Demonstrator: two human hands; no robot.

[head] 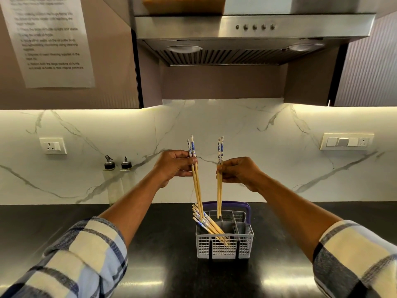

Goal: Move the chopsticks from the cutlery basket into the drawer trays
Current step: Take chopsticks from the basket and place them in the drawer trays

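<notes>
A grey plastic cutlery basket (223,248) with a purple handle stands on the black counter. Several wooden chopsticks (211,225) with blue-and-white ends lean to the left inside it. My left hand (175,165) is shut on a pair of chopsticks (197,188), held upright above the basket with the tips at its rim. My right hand (239,171) grips another pair (219,190), held vertical, tips just above the basket's back compartment. No drawer or tray is in view.
Two oil bottles (117,179) with dark spouts stand against the marble backsplash at the left. Wall sockets (53,145) and a switch panel (346,141) are on the backsplash. A range hood (247,39) and cabinets hang overhead.
</notes>
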